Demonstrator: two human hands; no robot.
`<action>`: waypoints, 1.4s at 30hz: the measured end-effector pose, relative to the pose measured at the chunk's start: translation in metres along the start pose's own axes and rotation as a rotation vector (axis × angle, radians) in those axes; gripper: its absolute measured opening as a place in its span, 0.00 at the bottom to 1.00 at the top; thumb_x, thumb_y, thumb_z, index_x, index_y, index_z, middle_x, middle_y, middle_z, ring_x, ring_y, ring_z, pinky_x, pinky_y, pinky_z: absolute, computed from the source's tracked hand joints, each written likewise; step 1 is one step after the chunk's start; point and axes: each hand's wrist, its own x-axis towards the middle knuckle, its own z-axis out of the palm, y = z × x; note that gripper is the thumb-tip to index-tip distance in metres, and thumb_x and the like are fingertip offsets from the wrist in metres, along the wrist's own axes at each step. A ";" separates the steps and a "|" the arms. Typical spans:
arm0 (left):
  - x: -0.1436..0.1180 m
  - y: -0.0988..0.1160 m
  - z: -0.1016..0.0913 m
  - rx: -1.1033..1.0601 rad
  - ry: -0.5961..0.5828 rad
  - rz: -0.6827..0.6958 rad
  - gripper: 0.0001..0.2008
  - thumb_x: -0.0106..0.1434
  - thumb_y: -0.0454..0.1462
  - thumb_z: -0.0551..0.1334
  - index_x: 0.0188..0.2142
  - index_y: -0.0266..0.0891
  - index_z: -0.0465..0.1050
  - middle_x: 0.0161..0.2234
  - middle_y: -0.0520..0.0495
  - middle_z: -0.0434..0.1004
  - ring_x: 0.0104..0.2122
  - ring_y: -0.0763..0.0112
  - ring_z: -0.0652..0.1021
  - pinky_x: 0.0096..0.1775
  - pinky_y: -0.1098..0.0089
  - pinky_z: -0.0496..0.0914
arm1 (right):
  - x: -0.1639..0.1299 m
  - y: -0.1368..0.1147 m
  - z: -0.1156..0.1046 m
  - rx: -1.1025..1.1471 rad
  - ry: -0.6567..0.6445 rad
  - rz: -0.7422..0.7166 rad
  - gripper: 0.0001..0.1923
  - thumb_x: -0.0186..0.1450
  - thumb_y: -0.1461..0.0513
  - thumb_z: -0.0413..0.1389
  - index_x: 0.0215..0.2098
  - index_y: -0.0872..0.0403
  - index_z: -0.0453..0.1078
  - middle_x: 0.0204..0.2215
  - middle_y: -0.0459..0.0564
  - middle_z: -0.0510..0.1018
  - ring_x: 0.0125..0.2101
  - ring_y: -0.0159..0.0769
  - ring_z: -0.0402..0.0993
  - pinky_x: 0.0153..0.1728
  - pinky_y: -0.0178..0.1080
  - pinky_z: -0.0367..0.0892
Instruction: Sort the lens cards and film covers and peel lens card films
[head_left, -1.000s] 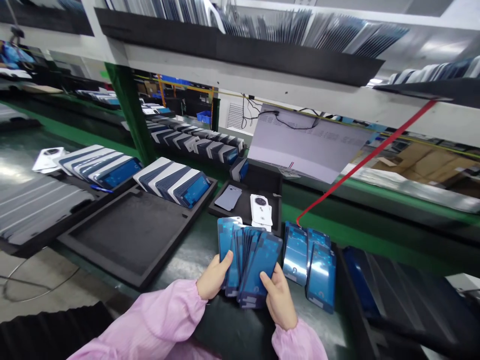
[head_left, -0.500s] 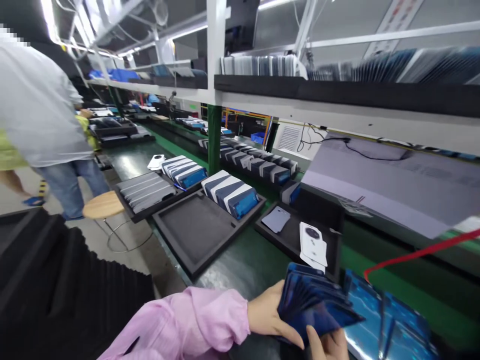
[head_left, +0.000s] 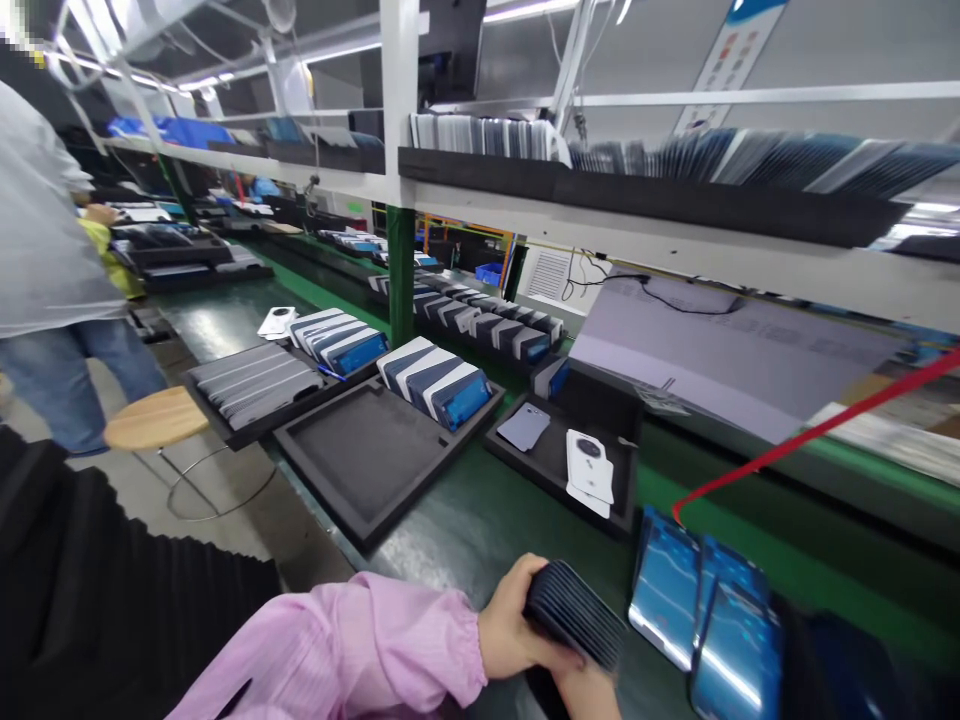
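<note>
My left hand [head_left: 514,625], in a pink sleeve, grips a squared-up stack of dark blue phone back covers [head_left: 574,612] by its left end, low over the green bench. My right hand [head_left: 589,690] is under the stack at the bottom edge of the view and mostly cut off; it touches the stack's lower side. Right of the stack, several blue film-covered covers [head_left: 701,610] lie overlapping on the bench.
A black foam tray [head_left: 360,470] holds a row of covers [head_left: 435,380] at its far end. A smaller tray [head_left: 555,460] holds a grey cover and white camera-ring parts [head_left: 589,465]. A red strap [head_left: 810,430] crosses right. A wooden stool [head_left: 154,418] and a standing person [head_left: 45,270] are at left.
The fanned covers have been closed into a tight stack held edge-on. My view has swung left and up, bringing the stool and the standing person into sight.
</note>
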 end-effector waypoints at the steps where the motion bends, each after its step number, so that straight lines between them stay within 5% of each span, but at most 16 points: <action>1: 0.001 0.003 0.001 0.004 -0.004 0.026 0.40 0.35 0.42 0.75 0.49 0.38 0.66 0.46 0.41 0.68 0.47 0.54 0.70 0.53 0.55 0.62 | 0.001 -0.004 0.003 -0.052 0.003 -0.024 0.07 0.45 0.58 0.66 0.22 0.47 0.73 0.25 0.49 0.79 0.31 0.51 0.76 0.37 0.51 0.72; 4: 0.009 0.016 0.008 -0.078 0.014 0.021 0.55 0.34 0.38 0.76 0.60 0.39 0.52 0.58 0.37 0.56 0.57 0.51 0.61 0.59 0.56 0.53 | 0.001 -0.027 0.020 -0.368 0.013 -0.115 0.07 0.54 0.57 0.59 0.31 0.50 0.75 0.29 0.52 0.79 0.32 0.50 0.76 0.37 0.49 0.72; 6: 0.017 0.027 0.014 -0.244 0.064 -0.130 0.60 0.33 0.36 0.75 0.62 0.39 0.45 0.59 0.36 0.54 0.57 0.52 0.61 0.59 0.58 0.53 | -0.003 -0.052 0.034 -0.621 0.018 -0.147 0.09 0.57 0.62 0.55 0.36 0.52 0.74 0.31 0.54 0.79 0.32 0.47 0.77 0.35 0.46 0.71; 8: 0.027 0.036 0.014 -0.409 0.106 -0.345 0.50 0.38 0.36 0.73 0.59 0.36 0.53 0.54 0.37 0.63 0.52 0.55 0.66 0.56 0.59 0.56 | -0.011 -0.081 0.044 -0.866 0.022 -0.138 0.13 0.58 0.66 0.51 0.41 0.56 0.72 0.33 0.57 0.77 0.31 0.46 0.76 0.33 0.45 0.71; 10: 0.038 0.042 0.008 -0.494 0.021 -0.472 0.34 0.46 0.39 0.68 0.53 0.34 0.62 0.46 0.39 0.70 0.46 0.58 0.70 0.53 0.59 0.58 | -0.017 -0.108 0.042 -0.988 -0.015 -0.158 0.16 0.59 0.67 0.52 0.46 0.59 0.69 0.38 0.60 0.75 0.36 0.48 0.76 0.35 0.46 0.71; 13: 0.050 0.042 -0.006 -0.618 -0.260 -0.636 0.26 0.44 0.39 0.64 0.43 0.29 0.71 0.36 0.38 0.75 0.36 0.59 0.75 0.47 0.55 0.64 | -0.017 -0.134 0.017 -0.808 -0.143 -0.209 0.14 0.58 0.60 0.57 0.43 0.55 0.69 0.41 0.56 0.74 0.39 0.45 0.74 0.36 0.43 0.72; 16: 0.050 0.033 -0.014 -0.769 -0.521 -0.765 0.26 0.42 0.40 0.60 0.42 0.28 0.73 0.33 0.39 0.77 0.33 0.58 0.76 0.44 0.53 0.65 | -0.006 -0.137 -0.014 -0.565 0.097 -0.219 0.10 0.59 0.57 0.58 0.37 0.52 0.69 0.38 0.52 0.75 0.39 0.41 0.74 0.36 0.40 0.72; 18: 0.044 0.024 -0.014 -0.898 -0.651 -0.823 0.27 0.43 0.38 0.58 0.44 0.29 0.72 0.35 0.40 0.78 0.35 0.58 0.77 0.46 0.55 0.65 | 0.003 -0.128 -0.025 -0.414 0.172 -0.163 0.16 0.58 0.58 0.60 0.43 0.51 0.67 0.43 0.53 0.73 0.44 0.42 0.72 0.40 0.42 0.71; 22: 0.033 0.010 -0.015 -1.031 -0.765 -0.913 0.28 0.44 0.35 0.57 0.47 0.29 0.71 0.39 0.39 0.80 0.39 0.54 0.79 0.47 0.56 0.64 | 0.018 -0.102 -0.025 -0.122 0.000 0.030 0.33 0.53 0.61 0.62 0.55 0.49 0.57 0.51 0.54 0.70 0.49 0.40 0.69 0.48 0.44 0.67; 25: 0.034 0.006 -0.016 -1.031 -0.809 -1.006 0.31 0.44 0.36 0.58 0.50 0.28 0.69 0.40 0.37 0.80 0.40 0.50 0.79 0.48 0.54 0.63 | 0.022 -0.084 -0.022 0.045 -0.105 0.176 0.31 0.54 0.60 0.61 0.54 0.49 0.59 0.46 0.51 0.73 0.41 0.36 0.73 0.38 0.39 0.70; 27: 0.036 0.008 -0.013 -0.948 -0.765 -1.073 0.29 0.43 0.35 0.59 0.47 0.29 0.70 0.39 0.37 0.80 0.39 0.50 0.79 0.46 0.54 0.64 | 0.023 -0.075 -0.023 0.164 -0.145 0.250 0.25 0.55 0.60 0.60 0.51 0.50 0.63 0.40 0.48 0.75 0.35 0.34 0.73 0.31 0.35 0.69; 30: 0.038 0.014 -0.006 -0.667 -0.528 -1.072 0.21 0.48 0.37 0.61 0.42 0.30 0.70 0.32 0.39 0.80 0.32 0.56 0.79 0.39 0.59 0.69 | 0.023 -0.066 -0.027 0.225 -0.073 0.266 0.20 0.55 0.61 0.60 0.46 0.51 0.66 0.37 0.46 0.75 0.34 0.34 0.72 0.31 0.33 0.68; 34: 0.036 0.020 0.002 -0.322 -0.225 -0.794 0.21 0.54 0.39 0.66 0.46 0.38 0.63 0.32 0.49 0.77 0.30 0.69 0.77 0.32 0.70 0.68 | 0.021 -0.065 -0.029 0.158 0.003 0.229 0.20 0.55 0.60 0.61 0.46 0.51 0.64 0.37 0.47 0.74 0.36 0.35 0.72 0.35 0.36 0.69; 38: 0.033 0.018 0.004 -0.191 -0.224 -0.647 0.22 0.57 0.42 0.64 0.48 0.39 0.59 0.37 0.48 0.74 0.32 0.69 0.76 0.33 0.69 0.71 | 0.015 -0.071 -0.022 -0.005 0.072 0.135 0.20 0.58 0.59 0.58 0.48 0.49 0.62 0.44 0.51 0.72 0.40 0.38 0.73 0.37 0.39 0.71; 42: 0.030 0.013 0.003 -0.128 -0.226 -0.579 0.22 0.59 0.42 0.61 0.50 0.40 0.57 0.40 0.45 0.73 0.35 0.67 0.77 0.34 0.68 0.72 | 0.010 -0.073 -0.018 -0.334 0.271 -0.048 0.18 0.58 0.61 0.60 0.46 0.50 0.65 0.55 0.55 0.62 0.53 0.43 0.65 0.47 0.44 0.69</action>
